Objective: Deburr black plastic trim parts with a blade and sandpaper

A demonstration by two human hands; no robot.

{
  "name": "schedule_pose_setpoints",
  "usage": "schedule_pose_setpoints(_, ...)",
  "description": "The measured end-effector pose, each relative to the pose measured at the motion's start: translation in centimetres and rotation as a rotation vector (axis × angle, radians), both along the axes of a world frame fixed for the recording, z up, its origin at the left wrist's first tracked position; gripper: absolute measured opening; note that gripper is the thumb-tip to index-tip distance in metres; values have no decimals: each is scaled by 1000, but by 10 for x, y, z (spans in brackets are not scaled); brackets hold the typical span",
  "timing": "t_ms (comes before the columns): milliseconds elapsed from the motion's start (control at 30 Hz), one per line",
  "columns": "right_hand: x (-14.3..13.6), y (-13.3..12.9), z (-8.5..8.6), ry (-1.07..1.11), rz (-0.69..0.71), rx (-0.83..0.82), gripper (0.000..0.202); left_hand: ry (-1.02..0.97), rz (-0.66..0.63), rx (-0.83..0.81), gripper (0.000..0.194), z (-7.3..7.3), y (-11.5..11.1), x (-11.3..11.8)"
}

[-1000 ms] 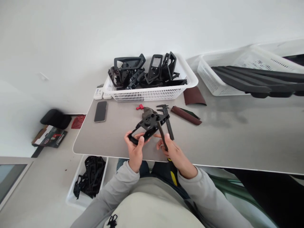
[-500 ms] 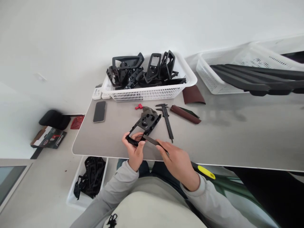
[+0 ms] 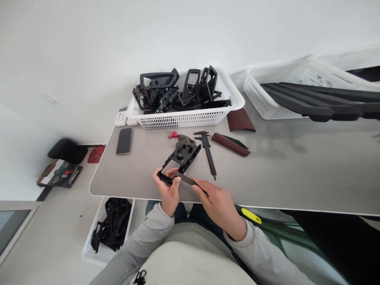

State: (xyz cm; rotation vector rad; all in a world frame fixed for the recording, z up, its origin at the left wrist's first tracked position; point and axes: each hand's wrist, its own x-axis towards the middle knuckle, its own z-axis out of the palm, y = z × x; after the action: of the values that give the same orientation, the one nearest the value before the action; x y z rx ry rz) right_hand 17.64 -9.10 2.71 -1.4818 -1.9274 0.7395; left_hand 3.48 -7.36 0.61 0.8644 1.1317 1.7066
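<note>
Workbench with a smooth, pale grey top and a rounded corner point(image 3: 297, 170) takes up most of the view; on its right side sits a white perforated plastic basket point(image 3: 257, 101) with a stack of long black ridged strips point(image 3: 320, 99) lying across it; further left, near the wall, another white plastic basket with slotted sides point(image 3: 184, 120) is heaped with black plastic frames point(image 3: 160, 81); down on the floor, left of the person, a white plastic bin point(image 3: 96, 258) holds a pile of black plastic parts point(image 3: 114, 223).

Right hand point(image 3: 219, 202) is wrapped around a flat dark metal file with a black-and-yellow handle point(image 3: 187, 179), handle poking out behind the wrist; left hand point(image 3: 169, 194) grips the near end of a black plastic bracket with a big opening point(image 3: 180, 156), thumb on the near side, fingers visible through the gap; the bracket's held near the front edge of the bench, and the file's tip is right at its near edge, can't tell if it's actually touching.

Smaller stuff: a black vernier caliper point(image 3: 209, 156) just right of the bracket; a curled reddish-brown sheet point(image 3: 231, 145); a dark-screened phone point(image 3: 124, 141); a crumpled grey-brown lump point(image 3: 185, 140) behind the bracket; tiny red piece point(image 3: 173, 135) beside that.
</note>
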Motion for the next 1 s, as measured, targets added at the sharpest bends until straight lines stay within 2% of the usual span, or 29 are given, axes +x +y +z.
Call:
schedule_pose_setpoints(100,3,3,0,109,-41,-46,37,-2,18,-38,56,0,2,-1)
schedule_pose_setpoints(200,8,7,-1,329,-41,-156,40,-57,40,-82,60,1,6,-3)
schedule_pose_setpoints(400,12,19,1,762,-257,-309,61,-173,-8,-173,70,3,7,-9)
schedule_pose_setpoints(533,13,24,7,852,-309,-357,62,-202,-60,-207,84,5,7,-13)
schedule_pose_setpoints(633,14,24,10,904,-322,-390,61,-192,-71,-222,84,7,8,-13)
schedule_pose_setpoints(767,11,23,10,948,-314,-407,61,-254,32,-229,85,7,12,-9)
schedule_pose_setpoints(867,6,21,9,965,-283,-425,62,-376,45,-267,73,9,15,-6)
schedule_pose_setpoints(1000,2,21,6,964,-271,-420,61,-511,-63,-388,43,12,15,-1)
